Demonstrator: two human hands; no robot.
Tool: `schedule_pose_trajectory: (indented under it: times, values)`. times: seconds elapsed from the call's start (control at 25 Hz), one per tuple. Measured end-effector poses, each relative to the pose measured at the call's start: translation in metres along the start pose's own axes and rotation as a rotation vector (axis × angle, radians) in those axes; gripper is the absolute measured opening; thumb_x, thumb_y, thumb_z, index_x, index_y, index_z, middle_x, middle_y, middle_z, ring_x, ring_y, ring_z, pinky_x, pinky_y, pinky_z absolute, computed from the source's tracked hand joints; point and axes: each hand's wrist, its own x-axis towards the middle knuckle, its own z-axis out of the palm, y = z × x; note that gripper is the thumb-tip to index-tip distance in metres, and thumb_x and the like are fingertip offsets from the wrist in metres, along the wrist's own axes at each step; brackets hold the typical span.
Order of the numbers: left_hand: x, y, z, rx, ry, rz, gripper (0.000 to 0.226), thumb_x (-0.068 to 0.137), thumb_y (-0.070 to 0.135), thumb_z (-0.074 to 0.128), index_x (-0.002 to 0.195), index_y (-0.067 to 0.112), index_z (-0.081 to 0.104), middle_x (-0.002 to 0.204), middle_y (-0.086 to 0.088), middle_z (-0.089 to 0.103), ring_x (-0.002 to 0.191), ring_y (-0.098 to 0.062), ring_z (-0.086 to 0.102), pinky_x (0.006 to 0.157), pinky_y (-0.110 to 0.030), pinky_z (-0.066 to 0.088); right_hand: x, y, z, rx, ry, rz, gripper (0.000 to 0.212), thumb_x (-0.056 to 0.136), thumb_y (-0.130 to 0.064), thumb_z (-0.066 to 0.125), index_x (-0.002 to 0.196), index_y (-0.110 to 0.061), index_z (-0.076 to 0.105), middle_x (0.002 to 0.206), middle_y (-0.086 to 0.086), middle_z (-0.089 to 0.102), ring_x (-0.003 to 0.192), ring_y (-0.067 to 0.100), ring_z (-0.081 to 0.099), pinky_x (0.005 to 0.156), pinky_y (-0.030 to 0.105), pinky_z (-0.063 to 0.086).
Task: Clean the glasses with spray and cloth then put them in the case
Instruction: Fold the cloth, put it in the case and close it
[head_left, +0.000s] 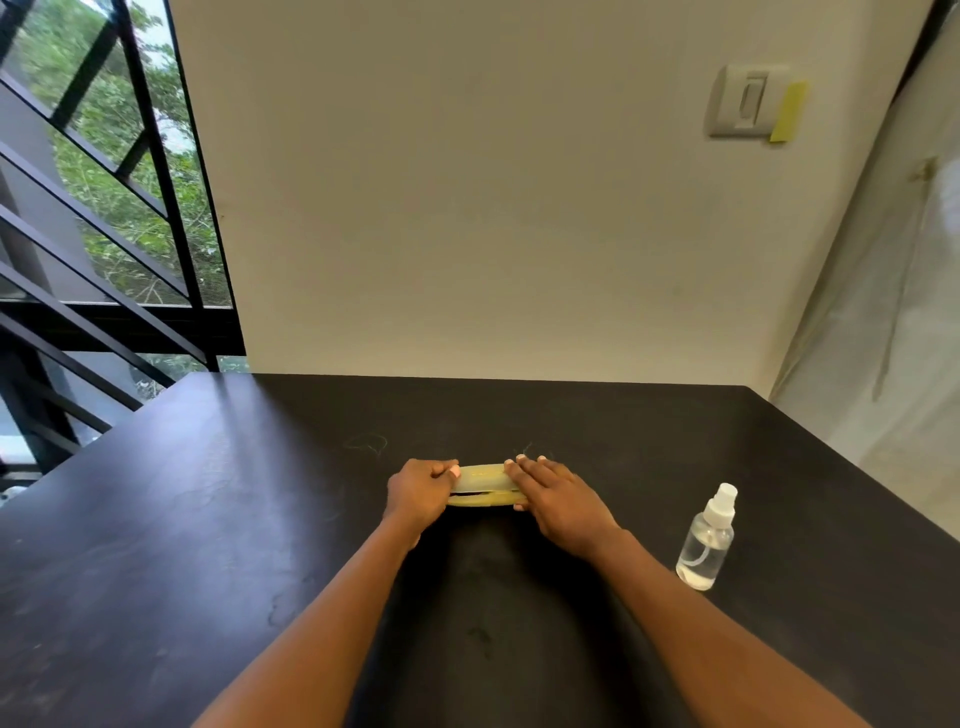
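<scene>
- Left hand (421, 491): fingers curled round the left end of the yellowish case (480, 486), centre frame on the dark desk (208, 519).
- Right hand (558, 499): fingers straight, pressing flat on the case's right end.
- Case lid slightly ajar; contents hidden.
- Spray bottle (707, 540): upright, lower right.

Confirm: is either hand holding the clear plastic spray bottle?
No, the clear plastic spray bottle stands alone on the table while the left hand and right hand are on the yellowish case.
</scene>
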Motion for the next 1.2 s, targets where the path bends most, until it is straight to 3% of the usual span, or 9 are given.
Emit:
schedule_pose_trajectory:
  times: [0.08,0.16,0.32,0.52,0.64,0.8,0.96,1.08,1.2]
  values:
    - [-0.005,-0.004,0.001,0.28,-0.044,0.226,0.038,0.097,0.027,0.043,0.132,0.014,0.048,0.141,-0.007,0.046,0.125,-0.019,0.044,0.106,-0.03,0.031,-0.002,-0.001,0.001,-0.012,0.009,0.002,0.055,0.1,-0.033,0.031,0.148,-0.018,0.009,0.156,0.005,0.015,0.141,0.027,0.016,0.113,0.039,0.021]
    - [-0.01,-0.008,0.0,0.4,-0.101,0.394,0.044,0.096,0.028,0.045,0.138,0.015,0.04,0.147,-0.005,0.036,0.14,-0.02,0.024,0.114,-0.035,0.015,-0.004,0.0,0.005,-0.013,0.018,0.003,0.054,0.1,-0.033,0.031,0.148,-0.017,0.011,0.155,0.006,0.018,0.14,0.028,0.019,0.113,0.04,0.023]
    - [-0.016,-0.008,0.001,0.558,-0.187,0.527,0.059,0.091,0.026,0.055,0.143,0.018,0.028,0.151,-0.001,0.03,0.142,-0.016,0.016,0.115,-0.031,0.008,-0.006,-0.002,0.01,0.025,0.039,-0.004,0.053,0.099,-0.031,0.032,0.147,-0.015,0.015,0.152,0.008,0.023,0.138,0.029,0.021,0.113,0.04,0.024]
    - [-0.025,-0.008,0.007,0.744,-0.099,0.621,0.052,0.098,0.023,0.04,0.146,0.017,0.021,0.154,-0.001,0.024,0.142,-0.016,0.016,0.114,-0.028,0.009,-0.013,-0.008,0.012,0.044,0.069,0.016,0.052,0.1,-0.03,0.03,0.148,-0.016,0.013,0.153,0.006,0.021,0.14,0.027,0.016,0.115,0.036,0.02]
    - [-0.029,-0.009,0.008,0.788,-0.071,0.643,0.052,0.099,0.024,0.037,0.146,0.016,0.018,0.154,-0.003,0.022,0.142,-0.016,0.016,0.114,-0.027,0.007,-0.015,-0.012,0.012,0.032,0.112,0.007,0.053,0.099,-0.032,0.026,0.147,-0.014,0.014,0.153,0.008,0.022,0.14,0.03,0.017,0.114,0.038,0.018]
    - [-0.028,-0.014,0.011,0.789,-0.042,0.676,0.05,0.099,0.025,0.035,0.146,0.013,0.021,0.153,-0.006,0.024,0.142,-0.019,0.018,0.115,-0.029,0.008,-0.017,-0.013,0.014,0.029,0.135,0.011,0.052,0.098,-0.023,0.04,0.145,-0.008,0.023,0.148,0.015,0.031,0.136,0.036,0.027,0.111,0.042,0.024]
    - [-0.026,-0.02,0.013,0.726,-0.02,0.711,0.048,0.098,0.022,0.04,0.143,0.011,0.028,0.151,-0.011,0.029,0.141,-0.024,0.023,0.115,-0.03,0.009,-0.018,-0.015,0.013,0.039,0.157,0.036,0.049,0.083,-0.021,0.057,0.128,-0.004,0.051,0.123,0.017,0.06,0.109,0.04,0.058,0.087,0.045,0.05]
    - [-0.026,-0.025,0.014,0.647,-0.004,0.725,0.047,0.096,0.022,0.044,0.141,0.011,0.033,0.15,-0.009,0.032,0.141,-0.022,0.024,0.112,-0.023,0.005,-0.02,-0.016,0.014,0.076,0.203,0.039,0.044,0.091,-0.032,0.042,0.124,-0.006,0.056,0.121,0.015,0.061,0.108,0.039,0.059,0.085,0.045,0.052]
    - [-0.026,-0.03,0.015,0.501,0.018,0.704,0.04,0.093,0.022,0.052,0.131,0.009,0.049,0.141,-0.009,0.046,0.134,-0.021,0.036,0.107,-0.017,0.011,-0.021,-0.018,0.019,0.152,0.307,0.039,0.055,0.097,-0.042,0.024,0.11,-0.009,0.065,0.114,0.012,0.065,0.102,0.036,0.061,0.087,0.041,0.051]
